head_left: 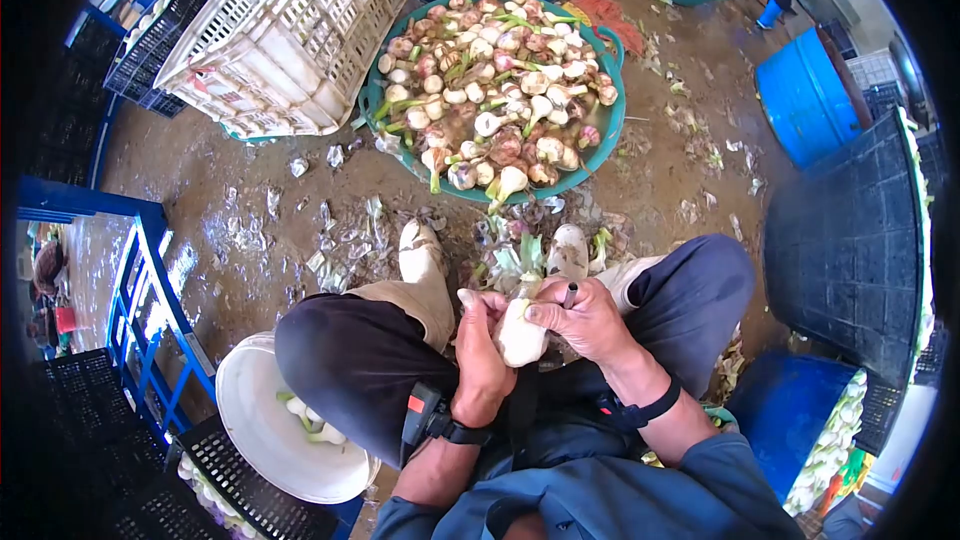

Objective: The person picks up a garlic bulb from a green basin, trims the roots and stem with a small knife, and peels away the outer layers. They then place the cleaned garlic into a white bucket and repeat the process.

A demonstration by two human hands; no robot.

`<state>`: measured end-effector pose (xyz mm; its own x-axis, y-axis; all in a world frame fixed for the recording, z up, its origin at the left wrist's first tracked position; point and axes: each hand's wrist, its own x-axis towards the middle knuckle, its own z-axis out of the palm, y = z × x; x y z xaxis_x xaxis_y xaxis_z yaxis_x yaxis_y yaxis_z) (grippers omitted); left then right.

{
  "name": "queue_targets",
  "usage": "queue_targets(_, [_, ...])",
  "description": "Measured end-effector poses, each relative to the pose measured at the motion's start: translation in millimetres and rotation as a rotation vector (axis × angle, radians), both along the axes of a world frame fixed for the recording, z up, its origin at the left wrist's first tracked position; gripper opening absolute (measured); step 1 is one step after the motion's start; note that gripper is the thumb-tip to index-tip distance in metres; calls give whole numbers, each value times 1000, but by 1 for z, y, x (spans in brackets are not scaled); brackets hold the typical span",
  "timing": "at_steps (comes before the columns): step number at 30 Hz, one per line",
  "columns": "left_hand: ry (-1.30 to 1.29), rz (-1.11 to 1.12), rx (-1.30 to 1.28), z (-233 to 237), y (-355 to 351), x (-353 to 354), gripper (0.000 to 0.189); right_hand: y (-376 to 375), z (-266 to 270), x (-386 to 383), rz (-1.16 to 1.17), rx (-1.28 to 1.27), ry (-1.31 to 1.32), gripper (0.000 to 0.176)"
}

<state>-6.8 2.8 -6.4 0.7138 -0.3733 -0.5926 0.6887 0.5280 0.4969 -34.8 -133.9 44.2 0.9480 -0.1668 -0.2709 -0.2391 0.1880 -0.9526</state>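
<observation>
As my right fingers (546,315) pinch a plump, white bulb (521,338) and dark, tubular tool (570,294) above my lap (575,387), light support from my half-open left fingers (491,302) could let the bulb slip.

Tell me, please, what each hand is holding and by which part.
A pale bulb: the left hand holds its side, the right hand its upper end by the stem. The right also grips a slim tool near its visible end.
</observation>
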Motion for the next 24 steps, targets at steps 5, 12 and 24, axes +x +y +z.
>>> queue_targets(5, [-248,-29,-11,29,-13,-2,52,3,3,-6,-224,-163,111,14])
queue_targets(12, [-11,-167,-172,18,0,-7,47,0,-6,-3,-233,-324,-14,15])
queue_targets(24, [-299,-80,-65,21,-9,-5,43,-16,-3,-18,-128,193,41,34])
